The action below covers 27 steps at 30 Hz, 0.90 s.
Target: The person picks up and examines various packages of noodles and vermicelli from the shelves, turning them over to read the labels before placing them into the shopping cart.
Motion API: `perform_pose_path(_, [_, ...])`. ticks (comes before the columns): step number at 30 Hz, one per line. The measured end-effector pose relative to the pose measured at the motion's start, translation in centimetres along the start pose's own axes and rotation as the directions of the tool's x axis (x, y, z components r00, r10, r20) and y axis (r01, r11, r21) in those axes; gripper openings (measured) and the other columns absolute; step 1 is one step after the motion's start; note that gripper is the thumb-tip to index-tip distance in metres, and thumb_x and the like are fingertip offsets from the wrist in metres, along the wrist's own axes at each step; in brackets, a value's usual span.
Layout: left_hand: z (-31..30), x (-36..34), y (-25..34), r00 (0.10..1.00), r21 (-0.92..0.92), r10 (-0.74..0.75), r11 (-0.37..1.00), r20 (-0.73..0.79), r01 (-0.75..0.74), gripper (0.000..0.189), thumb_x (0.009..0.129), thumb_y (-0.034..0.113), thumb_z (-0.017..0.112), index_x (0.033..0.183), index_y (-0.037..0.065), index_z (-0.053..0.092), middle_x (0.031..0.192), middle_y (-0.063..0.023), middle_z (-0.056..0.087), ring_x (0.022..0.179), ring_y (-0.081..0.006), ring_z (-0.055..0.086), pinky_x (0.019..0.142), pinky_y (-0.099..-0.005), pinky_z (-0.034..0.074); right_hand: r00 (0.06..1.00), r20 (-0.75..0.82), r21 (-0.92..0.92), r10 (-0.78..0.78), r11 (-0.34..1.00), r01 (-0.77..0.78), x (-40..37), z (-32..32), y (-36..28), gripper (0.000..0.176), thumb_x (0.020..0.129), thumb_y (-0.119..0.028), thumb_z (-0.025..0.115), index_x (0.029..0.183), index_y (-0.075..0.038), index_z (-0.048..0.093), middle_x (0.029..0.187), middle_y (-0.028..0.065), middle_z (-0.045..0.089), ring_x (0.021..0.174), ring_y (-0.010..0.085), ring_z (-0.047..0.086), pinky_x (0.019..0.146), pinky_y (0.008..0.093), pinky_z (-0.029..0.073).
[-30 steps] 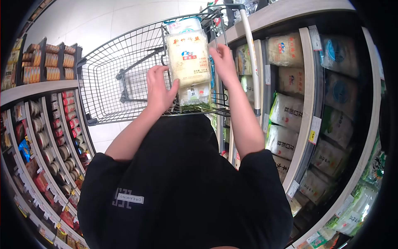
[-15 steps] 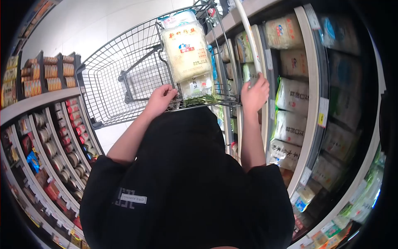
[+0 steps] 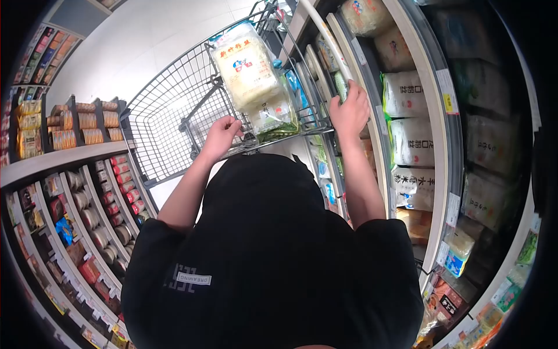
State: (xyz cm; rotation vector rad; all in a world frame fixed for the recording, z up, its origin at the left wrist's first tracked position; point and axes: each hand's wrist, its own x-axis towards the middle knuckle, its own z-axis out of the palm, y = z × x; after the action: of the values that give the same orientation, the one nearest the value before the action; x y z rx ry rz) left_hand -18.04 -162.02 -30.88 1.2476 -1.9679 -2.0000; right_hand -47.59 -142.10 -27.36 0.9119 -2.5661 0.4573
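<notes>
A dark wire shopping cart [image 3: 165,99] stands in front of me, seen from its side. My right hand [image 3: 352,110] is closed at the near end of the cart's long white handle bar [image 3: 326,42]. Over the cart's near rim reaches my left hand [image 3: 222,135], its fingers curled beside the bags; what they hold, if anything, is hidden. In the cart, a big clear bag of pale vermicelli [image 3: 249,81] with red lettering lies on top. Partly beneath it is a smaller clear noodle bag [image 3: 273,115] with a green edge.
Close on the right, a shelf [image 3: 439,75] holds stacked bags of noodles [image 3: 410,142] and other packets. To the left, another shelf [image 3: 75,154] carries orange packs [image 3: 65,138], cans and red packages [image 3: 125,177]. Pale floor tiles [image 3: 145,35] show beyond the cart.
The shelves and cart have shifted in my view, the right shelf leftward and downward. Both hands stay at the cart; the right appears higher and farther left, the bags slightly farther left.
</notes>
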Motion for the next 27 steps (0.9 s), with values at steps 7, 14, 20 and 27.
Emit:
perform_pose_path(7, [1.8,-2.7,-1.8,0.999,0.03,-0.034,0.999,-0.029,0.035,0.025,0.108,0.021,0.056,0.094,0.003,0.064,0.086,-0.0032,0.068,0.081,-0.01,0.061,0.08,-0.0277,0.048,0.921,0.33,-0.087,0.205,0.979,-0.186,-2.0,-3.0,3.5,0.045,0.093,-0.026,0.06,0.136,-0.014,0.054,0.109,0.0165,0.071,0.094,0.0367,0.073,0.074,0.0534,0.059])
perform_pose_path(14, [3.4,-6.0,-4.1,0.996,-0.019,0.012,1.0,-0.089,-0.014,0.02,0.106,0.021,0.059,0.1,0.003,0.066,0.09,-0.004,0.068,0.084,-0.012,0.066,0.078,-0.0271,0.05,0.939,0.286,-0.063,0.189,0.982,-0.178,-6.3,-4.1,5.0,0.052,0.093,-0.03,0.057,0.142,-0.011,0.052,0.117,0.0171,0.07,0.1,0.0383,0.071,0.082,0.0555,0.056])
perform_pose_path(20, [6.8,-8.4,-5.8,0.978,-0.039,0.046,0.998,-0.204,-0.055,0.023,0.106,0.025,0.056,0.1,0.004,0.064,0.089,-0.0029,0.068,0.079,-0.012,0.064,0.071,-0.0281,0.048,0.984,0.135,0.006,0.114,0.993,-0.116,-9.6,-7.6,6.0,0.049,0.085,-0.022,0.065,0.132,-0.012,0.056,0.114,0.0133,0.062,0.1,0.0331,0.068,0.079,0.0486,0.057])
perform_pose_path(27, [8.1,-10.8,-6.5,0.984,-0.065,0.063,0.995,-0.165,-0.075,0.025,0.11,0.027,0.05,0.112,0.006,0.062,0.094,-0.002,0.067,0.082,-0.0108,0.063,0.072,-0.0281,0.047,0.978,0.178,0.17,0.11,0.975,-0.141,-13.0,-9.0,8.3,0.052,0.087,-0.029,0.067,0.136,-0.018,0.056,0.131,0.0076,0.059,0.108,0.0324,0.066,0.089,0.0509,0.053])
